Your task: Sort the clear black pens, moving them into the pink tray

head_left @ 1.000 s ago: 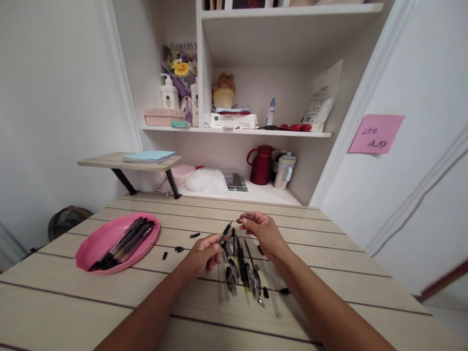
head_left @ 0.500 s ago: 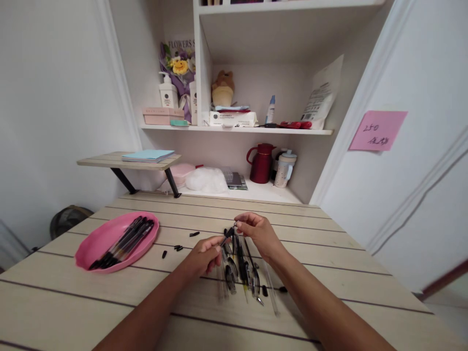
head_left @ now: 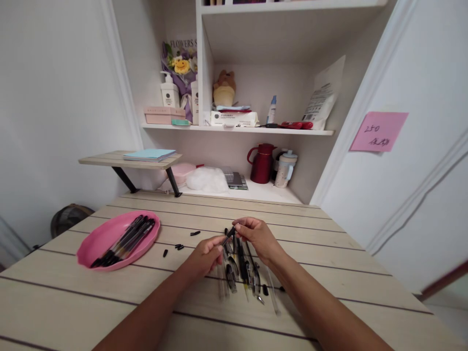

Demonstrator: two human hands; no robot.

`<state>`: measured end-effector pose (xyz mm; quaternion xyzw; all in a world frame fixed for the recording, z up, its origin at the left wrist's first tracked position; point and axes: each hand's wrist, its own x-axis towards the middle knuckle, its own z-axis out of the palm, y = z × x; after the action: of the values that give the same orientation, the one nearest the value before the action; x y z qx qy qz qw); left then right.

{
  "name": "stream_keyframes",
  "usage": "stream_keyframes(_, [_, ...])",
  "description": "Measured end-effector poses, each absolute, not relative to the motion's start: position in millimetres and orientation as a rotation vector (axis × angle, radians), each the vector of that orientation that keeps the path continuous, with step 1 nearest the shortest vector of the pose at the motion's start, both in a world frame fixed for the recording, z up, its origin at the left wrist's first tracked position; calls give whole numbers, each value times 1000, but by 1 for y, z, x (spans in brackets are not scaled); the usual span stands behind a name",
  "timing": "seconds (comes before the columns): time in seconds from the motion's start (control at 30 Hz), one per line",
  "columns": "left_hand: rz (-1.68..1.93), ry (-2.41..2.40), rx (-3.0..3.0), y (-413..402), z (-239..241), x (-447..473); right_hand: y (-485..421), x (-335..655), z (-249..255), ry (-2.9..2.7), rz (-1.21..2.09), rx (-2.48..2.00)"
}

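My left hand [head_left: 205, 256] pinches a pen [head_left: 229, 235] with a black grip, tilted up to the right. At the pen's upper end, the thumb and fingers of my right hand [head_left: 259, 237] are closed on its tip. Beneath both hands lies a pile of pen parts [head_left: 240, 265]: clear barrels, black caps and refills. A silver cone tip [head_left: 260, 300] rests at the pile's near end, beside a clear tube [head_left: 273, 295]. Left of my left hand are several small black pieces [head_left: 179, 247]. Black pens [head_left: 133, 239] lie together in a pink tray [head_left: 83, 249].
A small raised shelf [head_left: 102, 160] with blue notebooks [head_left: 149, 155] stands at the back left of the slatted table [head_left: 139, 297]. Behind the table, a white shelf unit holds a red jug [head_left: 261, 164], a tumbler [head_left: 285, 169] and a plastic bag [head_left: 207, 180].
My right fingers have closed in on the pen's upper end, covering the small shiny tip that showed between them before. My left hand keeps its pinch.
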<state>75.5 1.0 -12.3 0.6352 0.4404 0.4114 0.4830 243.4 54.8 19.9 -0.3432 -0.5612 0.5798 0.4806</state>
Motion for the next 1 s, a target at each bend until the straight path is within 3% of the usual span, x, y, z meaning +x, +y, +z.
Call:
stream_keyframes(0.23, [984,1070,1632,-3,-6,78,52,245,22,-1455,1317,-916])
stream_keyframes(0.43, [982,1113,1597,-2,-7,78,52,250,27,-1425,1502,-820])
stream_keyframes(1.0, [955,1084,1642,-3,-7,77,54,250,23,-1462,1425,-834])
